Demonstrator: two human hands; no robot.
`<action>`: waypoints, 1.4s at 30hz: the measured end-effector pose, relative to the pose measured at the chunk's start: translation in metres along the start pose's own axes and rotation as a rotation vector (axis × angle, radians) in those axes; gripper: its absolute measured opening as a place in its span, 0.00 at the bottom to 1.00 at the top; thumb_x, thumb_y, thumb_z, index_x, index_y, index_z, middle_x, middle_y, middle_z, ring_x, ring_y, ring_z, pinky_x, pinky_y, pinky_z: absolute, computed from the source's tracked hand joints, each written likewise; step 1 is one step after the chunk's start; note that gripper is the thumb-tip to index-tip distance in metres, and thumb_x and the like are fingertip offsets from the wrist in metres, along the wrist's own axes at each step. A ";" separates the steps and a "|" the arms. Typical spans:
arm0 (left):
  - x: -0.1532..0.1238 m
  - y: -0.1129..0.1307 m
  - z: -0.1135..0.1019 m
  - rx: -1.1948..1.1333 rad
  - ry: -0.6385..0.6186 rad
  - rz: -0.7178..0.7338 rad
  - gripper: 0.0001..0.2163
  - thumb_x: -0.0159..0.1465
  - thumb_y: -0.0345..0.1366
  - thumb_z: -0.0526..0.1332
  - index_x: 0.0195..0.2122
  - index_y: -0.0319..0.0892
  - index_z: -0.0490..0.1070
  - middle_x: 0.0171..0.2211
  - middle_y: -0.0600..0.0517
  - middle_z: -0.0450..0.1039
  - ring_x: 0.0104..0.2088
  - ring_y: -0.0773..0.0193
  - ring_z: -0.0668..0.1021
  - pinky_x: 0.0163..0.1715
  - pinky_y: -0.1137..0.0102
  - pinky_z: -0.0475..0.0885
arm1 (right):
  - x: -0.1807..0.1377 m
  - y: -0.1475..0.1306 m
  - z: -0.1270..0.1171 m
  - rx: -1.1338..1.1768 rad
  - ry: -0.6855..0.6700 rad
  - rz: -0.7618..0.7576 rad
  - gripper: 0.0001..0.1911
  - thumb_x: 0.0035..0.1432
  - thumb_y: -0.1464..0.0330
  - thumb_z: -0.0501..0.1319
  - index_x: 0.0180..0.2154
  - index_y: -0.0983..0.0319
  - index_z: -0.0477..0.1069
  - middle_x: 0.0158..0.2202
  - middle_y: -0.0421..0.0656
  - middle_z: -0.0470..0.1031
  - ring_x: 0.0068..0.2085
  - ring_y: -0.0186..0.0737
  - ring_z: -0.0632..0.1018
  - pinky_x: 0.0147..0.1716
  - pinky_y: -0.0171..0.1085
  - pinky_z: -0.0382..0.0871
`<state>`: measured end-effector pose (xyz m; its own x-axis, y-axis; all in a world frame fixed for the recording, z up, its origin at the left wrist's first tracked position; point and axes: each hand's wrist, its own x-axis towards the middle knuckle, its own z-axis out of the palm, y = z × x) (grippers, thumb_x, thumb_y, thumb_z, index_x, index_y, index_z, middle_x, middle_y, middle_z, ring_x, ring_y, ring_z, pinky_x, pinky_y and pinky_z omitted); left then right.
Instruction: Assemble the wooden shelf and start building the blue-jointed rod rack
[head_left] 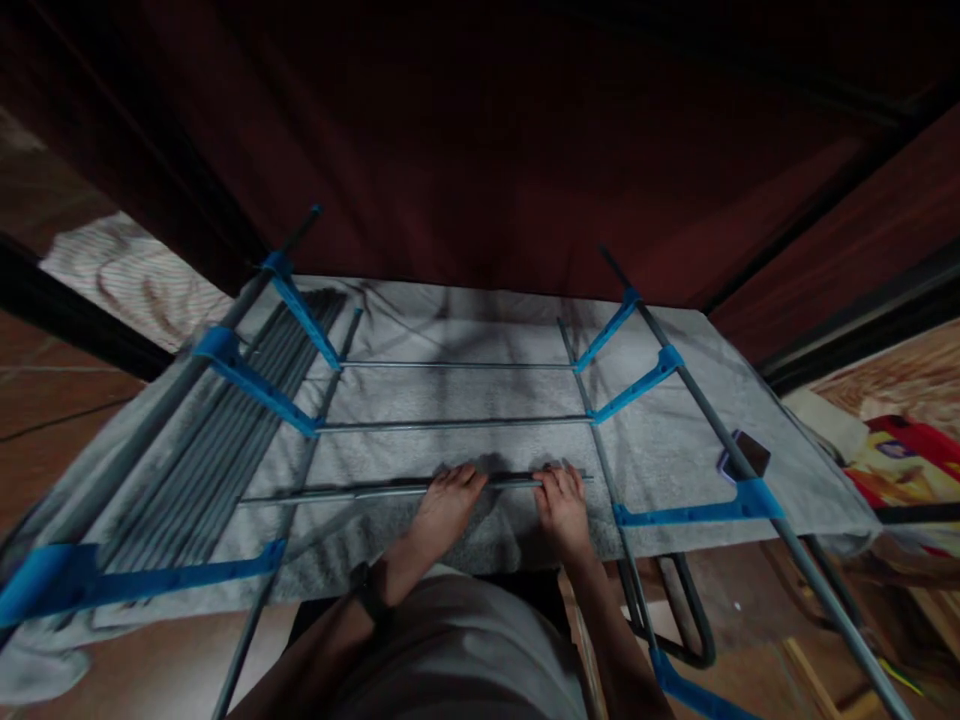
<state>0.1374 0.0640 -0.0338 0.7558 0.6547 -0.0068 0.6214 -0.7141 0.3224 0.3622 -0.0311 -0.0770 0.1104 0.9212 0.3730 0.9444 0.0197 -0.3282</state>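
My left hand (454, 494), with a dark watch on its wrist, is closed around thin grey metal rods (394, 489) that lie crosswise in front of me. My right hand (561, 496) closes its fingers on the right part of the same rods. Their left end crosses over the left inner tube (301, 470); the right end reaches close to the right inner tube (600, 455). Beyond my hands, a near crossbar (457, 426) and a far crossbar (457, 366) span between blue plastic brackets (270, 390) on both sides.
Thick grey outer tubes (142, 440) slope along both sides. Several grey tubes (217, 440) lie side by side at the left on a grey cloth (480, 325). A phone (746, 452) rests under the right outer tube. Dark red fabric (465, 150) hangs behind; a chair frame (694, 620) stands lower right.
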 end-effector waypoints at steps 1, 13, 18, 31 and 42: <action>0.001 0.001 -0.005 0.015 -0.008 0.003 0.17 0.66 0.23 0.51 0.51 0.44 0.73 0.48 0.46 0.76 0.48 0.56 0.77 0.53 0.60 0.69 | 0.001 0.004 -0.002 -0.002 0.002 0.007 0.13 0.69 0.70 0.52 0.47 0.59 0.73 0.45 0.46 0.78 0.51 0.44 0.75 0.65 0.52 0.55; -0.010 -0.028 -0.028 0.011 0.022 -0.154 0.10 0.69 0.28 0.54 0.44 0.43 0.74 0.43 0.46 0.77 0.44 0.55 0.77 0.51 0.61 0.69 | -0.005 0.053 -0.012 -0.079 0.051 0.080 0.16 0.68 0.59 0.51 0.45 0.59 0.72 0.43 0.49 0.78 0.49 0.50 0.75 0.60 0.55 0.60; -0.023 -0.053 -0.033 -0.036 0.076 -0.220 0.08 0.68 0.31 0.57 0.42 0.43 0.75 0.44 0.47 0.77 0.46 0.56 0.77 0.52 0.62 0.69 | 0.002 0.051 -0.004 -0.075 0.066 0.015 0.17 0.69 0.58 0.50 0.44 0.60 0.73 0.43 0.50 0.78 0.47 0.50 0.75 0.58 0.53 0.62; -0.027 -0.083 -0.040 0.019 0.168 -0.174 0.07 0.69 0.35 0.59 0.44 0.42 0.75 0.42 0.47 0.77 0.44 0.55 0.77 0.50 0.61 0.69 | 0.020 0.060 -0.004 -0.058 0.100 0.021 0.19 0.69 0.55 0.49 0.44 0.60 0.73 0.43 0.50 0.77 0.48 0.52 0.74 0.57 0.54 0.62; -0.010 -0.075 -0.050 0.008 0.165 -0.123 0.06 0.68 0.36 0.61 0.41 0.42 0.76 0.40 0.46 0.77 0.43 0.54 0.77 0.47 0.61 0.69 | 0.012 0.064 -0.009 -0.068 0.091 0.104 0.15 0.67 0.60 0.51 0.43 0.61 0.72 0.42 0.49 0.76 0.48 0.50 0.74 0.56 0.52 0.63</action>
<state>0.0728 0.1240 -0.0103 0.6302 0.7686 0.1099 0.7093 -0.6275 0.3212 0.4271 -0.0229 -0.0856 0.2332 0.8779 0.4182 0.9450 -0.1031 -0.3104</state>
